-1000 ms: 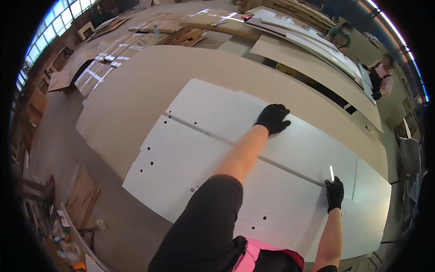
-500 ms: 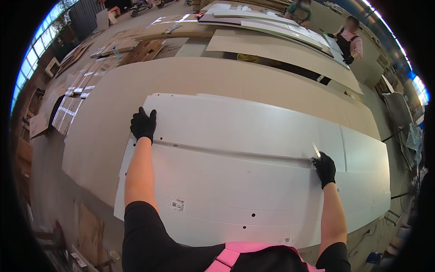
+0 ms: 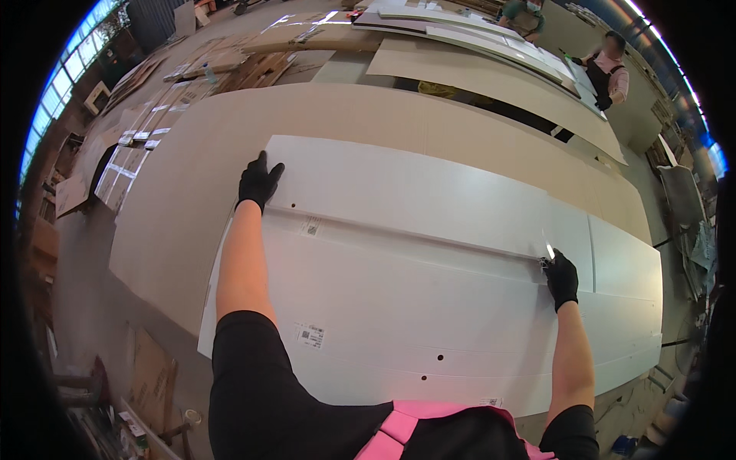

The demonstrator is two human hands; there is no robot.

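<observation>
A long white panel (image 3: 399,184) lies across other white panels, its left end under my left hand (image 3: 261,181). That black-gloved hand is curled over the end with the thumb on the top face. My right hand (image 3: 563,279), also gloved in black, is closed at the near right corner of the same panel; the fingers' undersides are hidden. A thin bright sliver stands up by its fingertips, and I cannot make out what it is. Below the long panel a wider white panel (image 3: 399,307) shows dark round holes and paper labels (image 3: 310,335).
Brown cardboard (image 3: 176,192) spreads under and beyond the panels. Taped cartons (image 3: 153,115) lie at the far left. Another stack of white panels (image 3: 468,34) stands at the back, with two people (image 3: 609,69) beside it. Scrap boards lean at the lower left.
The long white panel has shifted away from me, both hands moving with it. A label on the panel beneath has come into view near its left end. My view has shifted slightly.
</observation>
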